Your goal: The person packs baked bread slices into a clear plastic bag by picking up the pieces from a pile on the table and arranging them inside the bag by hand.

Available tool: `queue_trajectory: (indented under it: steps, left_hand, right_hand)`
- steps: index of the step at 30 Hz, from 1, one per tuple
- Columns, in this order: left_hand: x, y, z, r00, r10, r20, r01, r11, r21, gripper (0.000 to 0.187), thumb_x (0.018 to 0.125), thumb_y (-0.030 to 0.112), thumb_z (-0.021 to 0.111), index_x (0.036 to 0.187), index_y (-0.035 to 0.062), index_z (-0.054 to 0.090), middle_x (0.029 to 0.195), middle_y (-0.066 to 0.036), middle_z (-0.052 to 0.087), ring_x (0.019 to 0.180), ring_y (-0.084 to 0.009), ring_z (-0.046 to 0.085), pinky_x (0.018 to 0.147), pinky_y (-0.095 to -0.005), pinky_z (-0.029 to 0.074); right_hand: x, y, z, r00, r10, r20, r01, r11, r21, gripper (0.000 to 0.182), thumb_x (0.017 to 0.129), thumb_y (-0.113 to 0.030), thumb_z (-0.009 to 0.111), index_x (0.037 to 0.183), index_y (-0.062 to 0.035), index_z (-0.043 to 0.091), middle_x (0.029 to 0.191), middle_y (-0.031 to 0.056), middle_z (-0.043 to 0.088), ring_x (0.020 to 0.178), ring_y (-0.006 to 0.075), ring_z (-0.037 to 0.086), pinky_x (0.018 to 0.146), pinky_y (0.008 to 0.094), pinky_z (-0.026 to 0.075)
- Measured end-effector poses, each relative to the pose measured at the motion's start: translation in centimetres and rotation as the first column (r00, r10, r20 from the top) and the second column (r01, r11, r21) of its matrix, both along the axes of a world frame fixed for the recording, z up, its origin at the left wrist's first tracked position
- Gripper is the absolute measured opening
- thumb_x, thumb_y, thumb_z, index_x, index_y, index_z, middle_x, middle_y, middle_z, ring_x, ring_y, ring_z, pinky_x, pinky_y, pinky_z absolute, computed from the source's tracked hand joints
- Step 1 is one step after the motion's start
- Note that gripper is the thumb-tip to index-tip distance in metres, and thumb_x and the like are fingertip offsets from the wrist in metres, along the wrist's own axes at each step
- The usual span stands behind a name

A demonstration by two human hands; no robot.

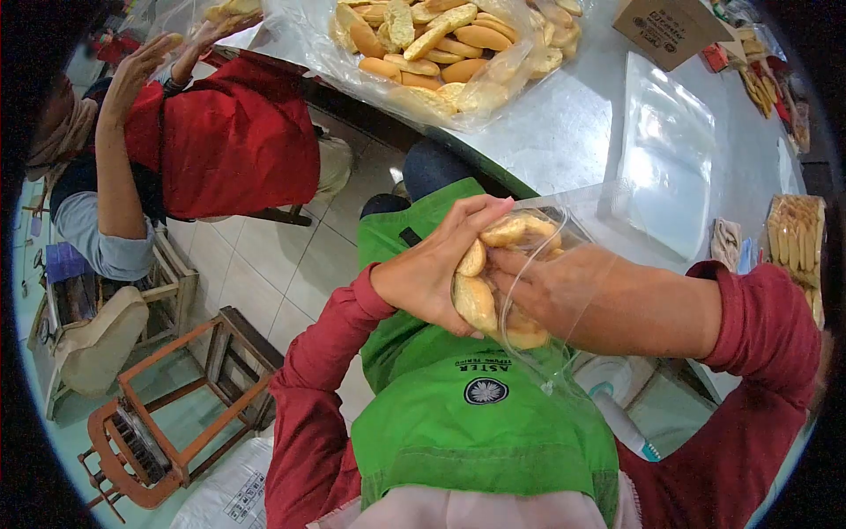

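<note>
At the far left a co-worker (176, 141) in a red top sits with both arms raised toward a bag at the edge of the surface (573, 115). Below that person stand a wooden stool (203, 379) and a low wooden frame on the tiled floor (300, 256).

Toward the middle, the wearer's left hand (432, 264) is cupped against the side of a clear plastic bag (546, 291), fingers curled and pressing on the biscuits (493, 273) through the film, so it is closed around the bag and its load. The bag is held in the air over a green apron (476, 406), between the two hands and off the surface.

The right hand (546, 291) is pushed inside the bag, its fingers closed against the biscuits stacked there; how firmly it grips them cannot be told through the glare.

Above, a large open bag of loose biscuits (449, 44) lies on the surface, with a flat pile of empty bags (665, 159) to its right, a cardboard box (665, 26) behind, and a packed tray of biscuits (793, 247) at the far right.

The risks look plain. Too hard a squeeze from the left hand would likely crack the biscuits. The thin film, stretched over the right wrist, could tear. With nothing beneath but the apron, a slipped stack would fall to the floor.
</note>
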State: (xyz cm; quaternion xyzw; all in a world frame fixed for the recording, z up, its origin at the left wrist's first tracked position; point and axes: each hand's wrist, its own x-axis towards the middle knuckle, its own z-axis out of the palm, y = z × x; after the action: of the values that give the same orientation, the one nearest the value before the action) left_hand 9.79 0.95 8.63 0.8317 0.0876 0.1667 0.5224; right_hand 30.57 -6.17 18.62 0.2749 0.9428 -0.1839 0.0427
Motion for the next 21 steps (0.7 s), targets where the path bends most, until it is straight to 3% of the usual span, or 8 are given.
queue_trajectory:
  steps: [3,6,18,21]
  left_hand:
    - [0.0,0.0,0.0,1.0,-0.001,0.01,0.001,1.0,0.022,0.129,0.045,0.027,0.088,0.148,0.0058,0.013,0.142,-0.019,0.025,0.134,-0.0368,0.026,0.111,-0.0438,0.027]
    - [-0.1,0.1,-0.1,1.0,-0.005,0.011,0.005,1.0,0.021,0.128,0.046,0.027,0.088,0.148,0.0058,0.014,0.142,-0.018,0.025,0.133,-0.0367,0.026,0.111,-0.0441,0.027]
    - [-0.5,0.1,-0.4,1.0,-0.002,-0.001,0.002,1.0,0.017,0.128,0.046,0.027,0.088,0.148,0.0058,0.013,0.144,-0.018,0.024,0.136,-0.0363,0.024,0.111,-0.0447,0.027]
    - [-0.6,0.1,-0.5,1.0,0.003,0.002,-0.004,1.0,0.031,0.13,0.045,0.027,0.088,0.148,0.0058,0.013,0.145,-0.018,0.024,0.136,-0.0365,0.023,0.111,-0.0447,0.027]
  right_hand:
    - [-0.4,-0.2,0.5,0.995,0.035,0.098,-0.032,0.999,-0.029,0.036,0.077,-0.005,0.057,0.111,0.0082,0.057,0.118,0.0191,0.05,0.098,0.0246,0.062,0.071,0.0295,0.056]
    - [-0.2,-1.1,0.0,0.998,-0.056,0.035,0.057,0.998,-0.031,0.02,0.073,-0.01,0.059,0.089,0.0005,0.065,0.095,0.0149,0.06,0.087,0.0242,0.062,0.072,0.0314,0.051]
    - [-1.1,-1.8,2.4,0.98,-0.147,0.131,0.152,0.988,-0.03,0.013,0.072,-0.009,0.059,0.078,0.0013,0.066,0.085,0.0147,0.057,0.062,0.0227,0.064,0.053,0.0311,0.05]
    - [-1.1,-1.5,2.7,0.97,-0.227,-0.083,0.228,0.974,-0.005,0.014,0.072,-0.009,0.059,0.075,0.0038,0.063,0.075,0.0131,0.056,0.057,0.0231,0.063,0.05,0.0313,0.05]
